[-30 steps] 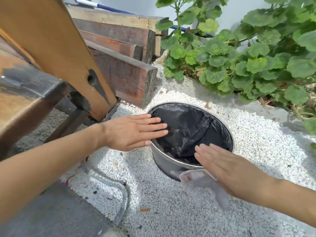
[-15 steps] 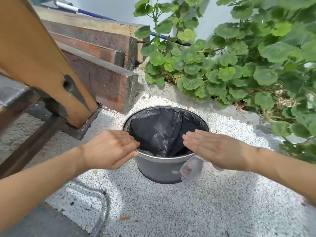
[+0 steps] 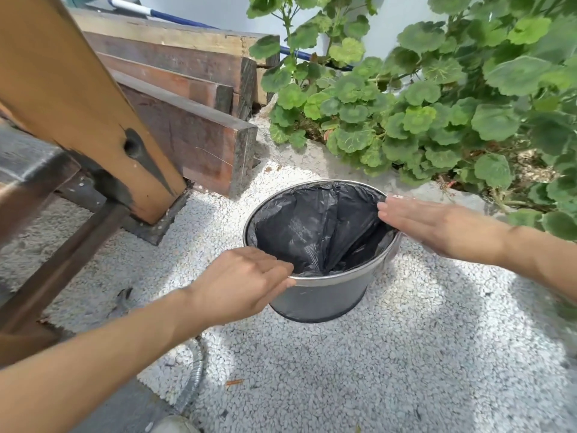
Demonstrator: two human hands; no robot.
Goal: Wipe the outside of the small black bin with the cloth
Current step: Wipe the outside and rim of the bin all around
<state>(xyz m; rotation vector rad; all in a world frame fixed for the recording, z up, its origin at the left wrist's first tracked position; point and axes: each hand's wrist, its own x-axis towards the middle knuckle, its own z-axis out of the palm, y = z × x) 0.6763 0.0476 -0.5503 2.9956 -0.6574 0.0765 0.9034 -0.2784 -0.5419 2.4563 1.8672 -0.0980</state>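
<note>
The small black bin (image 3: pixel 324 301) stands upright on white gravel, with a metal rim and a black bag liner (image 3: pixel 312 226) inside. My left hand (image 3: pixel 240 282) is at the near-left rim, fingertips curled over the edge. My right hand (image 3: pixel 434 223) lies flat against the bin's right rim, fingers pointing left. The pale cloth (image 3: pixel 402 235) is pressed under this palm against the outer wall; only a sliver shows below the hand.
A slanted wooden post (image 3: pixel 78 98) and stacked dark timber beams (image 3: pixel 193 142) stand to the left and behind. A leafy green plant (image 3: pixel 421 104) crowds the back right. A flexible metal hose (image 3: pixel 193 379) lies on the gravel (image 3: pixel 374 370) near my left forearm.
My right hand has slid with the cloth from the bin's near side round to its right side. My left hand has shifted from the left rim to the near-left rim.
</note>
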